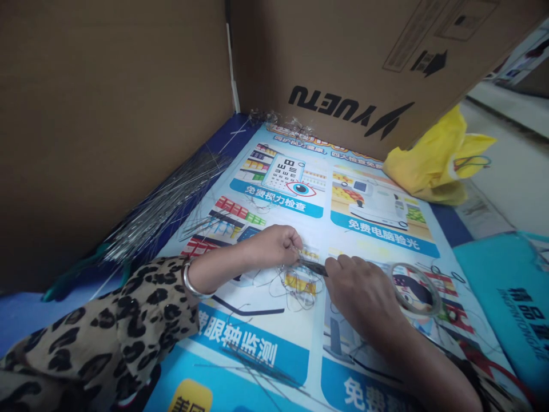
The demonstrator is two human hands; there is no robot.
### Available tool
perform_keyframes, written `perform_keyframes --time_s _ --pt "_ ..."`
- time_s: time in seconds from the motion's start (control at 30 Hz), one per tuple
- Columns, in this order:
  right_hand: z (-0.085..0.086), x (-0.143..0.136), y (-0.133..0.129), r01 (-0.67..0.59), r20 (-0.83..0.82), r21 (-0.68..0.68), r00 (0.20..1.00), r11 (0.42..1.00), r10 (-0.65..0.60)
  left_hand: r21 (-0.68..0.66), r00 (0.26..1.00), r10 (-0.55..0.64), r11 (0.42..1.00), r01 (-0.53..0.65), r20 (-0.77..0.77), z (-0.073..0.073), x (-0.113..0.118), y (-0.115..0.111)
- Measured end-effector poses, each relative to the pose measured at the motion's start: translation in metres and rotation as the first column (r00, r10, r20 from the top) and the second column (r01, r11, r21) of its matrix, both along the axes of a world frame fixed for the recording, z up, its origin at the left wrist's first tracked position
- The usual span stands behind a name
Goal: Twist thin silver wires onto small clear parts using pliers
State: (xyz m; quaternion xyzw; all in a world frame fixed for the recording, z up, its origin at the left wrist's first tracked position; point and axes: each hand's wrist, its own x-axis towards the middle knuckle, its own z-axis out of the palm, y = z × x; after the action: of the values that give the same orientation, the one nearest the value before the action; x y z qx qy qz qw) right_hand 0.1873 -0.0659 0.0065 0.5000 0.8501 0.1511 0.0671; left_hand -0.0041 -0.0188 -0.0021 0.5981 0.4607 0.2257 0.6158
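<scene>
My left hand (278,247) is closed in a pinch on thin wire, over the middle of a printed poster (328,240). Loops of the thin wire (295,286) hang and spread just below the fingers. Pliers (315,266) with dark, narrow jaws are gripped in my right hand (358,286). The jaw tips point left and reach the wire at my left fingertips; whether they bite on it is too small to tell. My right fingers hide the handles of the pliers.
Cardboard walls (115,103) stand left and behind. Straight wires (160,209) lie at left near a green-handled tool (72,277). Cut wires (261,363) lie in front, tangled wire (295,127) behind. A tape roll (436,302), yellow bag (429,157) and teal package (493,286) are at right.
</scene>
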Motion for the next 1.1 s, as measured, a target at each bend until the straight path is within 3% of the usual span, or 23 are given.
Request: perform_keyframes --time_s 0.23,0.7,1.1 --pt "0.005 -0.002 0.0 0.015 -0.014 -0.032 1.0 0.999 -0.015 0.045 1.0 -0.015 0.999 0.015 0.007 -0.001 -0.001 -0.002" --pt "-0.002 0.003 0.002 0.013 -0.021 -0.045 1.0 0.999 -0.014 0.077 0.999 -0.027 0.997 0.03 -0.038 0.002 0.0 -0.002" --pt "0.007 0.001 0.01 0.126 -0.007 -0.254 0.991 0.959 -0.132 -0.005 0.999 -0.029 1.0 0.029 0.034 -0.002 0.0 0.0"
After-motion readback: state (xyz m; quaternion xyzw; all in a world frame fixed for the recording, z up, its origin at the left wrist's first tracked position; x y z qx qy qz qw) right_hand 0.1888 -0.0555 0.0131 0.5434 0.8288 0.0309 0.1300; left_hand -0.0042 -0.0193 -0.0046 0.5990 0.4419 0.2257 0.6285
